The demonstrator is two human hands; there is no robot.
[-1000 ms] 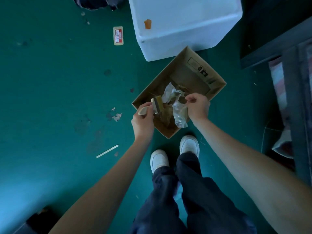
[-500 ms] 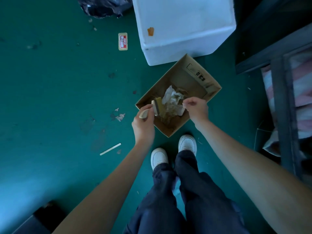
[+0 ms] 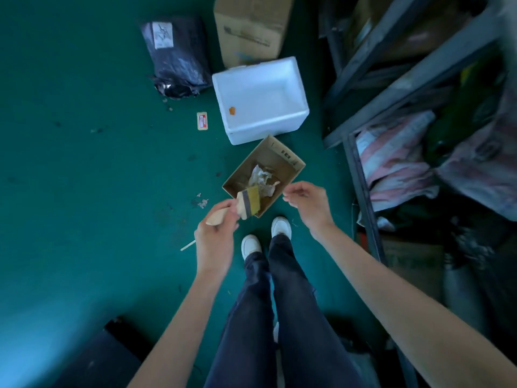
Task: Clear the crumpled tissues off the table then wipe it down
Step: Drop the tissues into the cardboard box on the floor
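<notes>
Left hand [image 3: 215,236] grips a brush [image 3: 240,205] by its wooden handle, bristles tipped over the near edge of the cardboard box [image 3: 293,163], prob. so any dirt on it falls inside. Right hand [image 3: 307,203] is open w/ relaxed fingers, holding nothing, just beside the box's right edge at frame centre. Crumpled tissues [image 3: 261,177] lie in the box on the green floor [image 3: 84,163], so clearing looks done; wiping not yet. No tabletop in view. White foam box [image 3: 263,99] sits just above.
</notes>
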